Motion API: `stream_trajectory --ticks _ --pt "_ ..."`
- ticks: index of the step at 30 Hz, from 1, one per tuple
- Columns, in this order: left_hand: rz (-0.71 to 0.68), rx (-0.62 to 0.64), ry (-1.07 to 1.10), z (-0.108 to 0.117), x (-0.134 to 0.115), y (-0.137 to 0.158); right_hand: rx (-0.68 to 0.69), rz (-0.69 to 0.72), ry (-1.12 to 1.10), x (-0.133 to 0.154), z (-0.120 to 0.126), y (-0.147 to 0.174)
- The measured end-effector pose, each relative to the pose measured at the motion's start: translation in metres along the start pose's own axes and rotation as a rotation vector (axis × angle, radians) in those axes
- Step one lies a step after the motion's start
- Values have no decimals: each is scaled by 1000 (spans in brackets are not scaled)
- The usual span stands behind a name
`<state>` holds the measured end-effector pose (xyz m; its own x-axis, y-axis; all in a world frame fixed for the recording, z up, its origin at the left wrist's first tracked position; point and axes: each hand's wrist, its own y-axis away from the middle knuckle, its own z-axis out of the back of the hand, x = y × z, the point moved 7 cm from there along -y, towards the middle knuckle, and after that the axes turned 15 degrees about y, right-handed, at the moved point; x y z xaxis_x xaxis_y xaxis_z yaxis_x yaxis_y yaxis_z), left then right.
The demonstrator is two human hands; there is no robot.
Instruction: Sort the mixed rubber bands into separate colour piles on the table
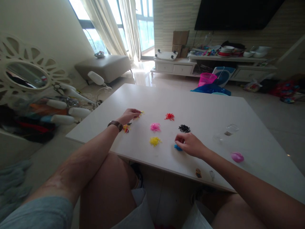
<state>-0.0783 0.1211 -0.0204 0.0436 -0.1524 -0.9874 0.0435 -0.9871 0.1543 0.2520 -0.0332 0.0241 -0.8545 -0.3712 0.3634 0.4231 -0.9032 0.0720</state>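
Note:
My left hand (pixel 130 116), with a dark watch on its wrist, reaches to a small mixed heap of rubber bands (pixel 136 118). Its fingertips are pinched together there; what lies between them is too small to see. Another mixed heap (pixel 126 128) is partly hidden under that wrist. My right hand (pixel 189 144) has its fingers curled closed above the blue rubber bands (pixel 177 147), touching or just over them. Between my hands lie separate heaps of pink bands (pixel 155 127), yellow bands (pixel 155 141), red bands (pixel 170 116) and black bands (pixel 184 128).
On the right of the white table (pixel 205 108) are a clear plastic container (pixel 232 128) and a pink rounded object (pixel 237 156). A small yellow-and-dark figure (pixel 198 173) lies by the near edge, beside a clear piece (pixel 212 175). A pink basket (pixel 206 79) stands beyond the table.

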Motion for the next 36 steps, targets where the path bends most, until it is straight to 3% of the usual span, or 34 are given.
stream_trajectory --ticks 8,13,17,23,36 --pt "-2 544 -51 -108 -16 44 -82 -62 -7 -7 3 -3" --pt "22 781 -66 -168 -18 83 -189 -100 -100 -13 11 -4" --pt "32 908 -7 -197 -15 100 -244 -101 -164 -16 15 -3" --pt "47 974 24 -210 -11 107 -269 -69 -157 -14 21 -1" --pt "38 899 -146 -195 4 90 -109 -125 9 -25 15 -4"
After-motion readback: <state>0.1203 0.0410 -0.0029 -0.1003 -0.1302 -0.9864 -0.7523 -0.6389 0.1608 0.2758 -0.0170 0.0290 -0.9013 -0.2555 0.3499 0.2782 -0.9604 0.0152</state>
